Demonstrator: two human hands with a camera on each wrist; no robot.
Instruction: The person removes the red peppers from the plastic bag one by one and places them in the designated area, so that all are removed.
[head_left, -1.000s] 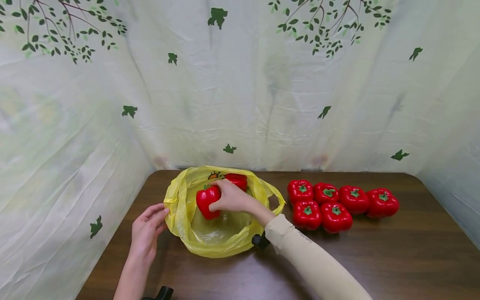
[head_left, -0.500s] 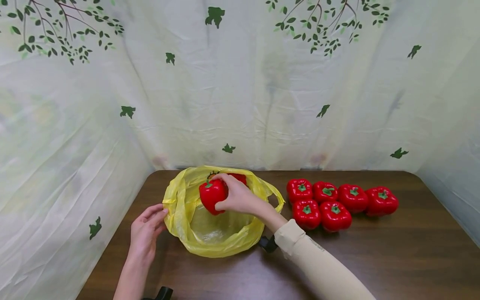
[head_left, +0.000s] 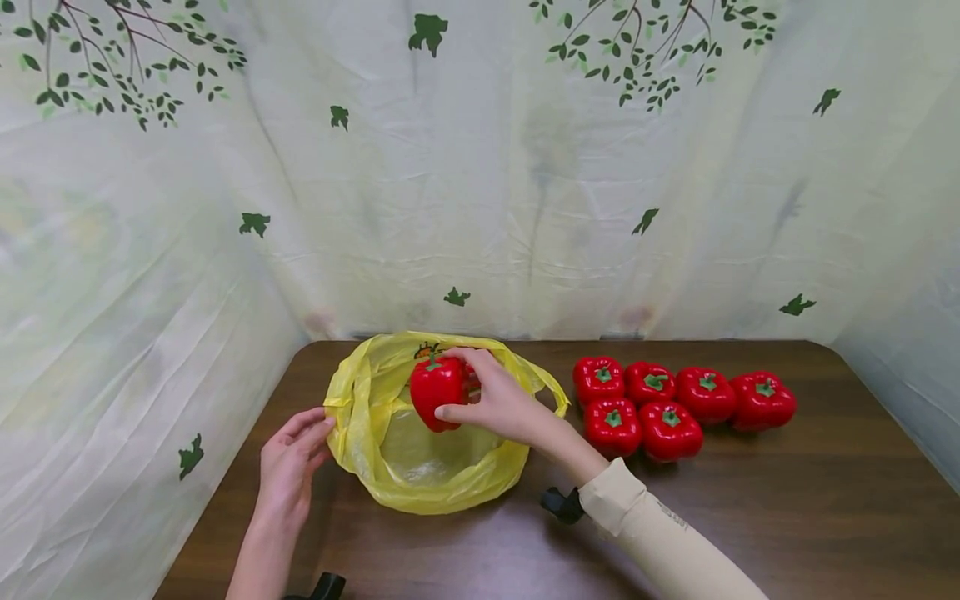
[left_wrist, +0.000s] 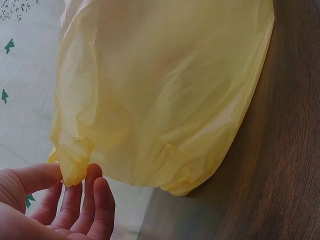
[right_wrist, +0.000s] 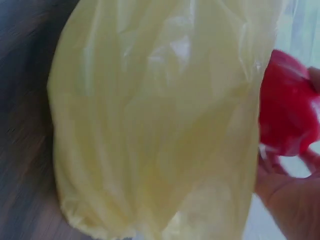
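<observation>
A yellow plastic bag point(head_left: 442, 492) stands with its mouth open on the table. My left hand point(head_left: 288, 467) pinches the left edge of the bag between thumb and fingers; the left wrist view shows the gathered yellow tip point(left_wrist: 75, 162) in that pinch. Over the bag's mouth, my right hand point(head_left: 506, 406) grips a red bell pepper point(head_left: 433, 395) with its green stem up. In the right wrist view this bell pepper point(right_wrist: 285, 105) shows beyond the bag's upper edge, partly hidden by it. Behind the right hand, the back of the bag is mostly covered.
Several red bell peppers point(head_left: 671, 432) with green stems sit grouped on the brown table point(head_left: 832, 483) right of the bag. A bag handle loop point(head_left: 558, 396) sticks out toward them. A pale leaf-printed curtain point(head_left: 495, 167) hangs behind and along the sides.
My right hand has lifted the bell pepper and drawn it slightly to the right. The red pepper seen at the back of the bag is now mostly hidden. My left hand keeps its place.
</observation>
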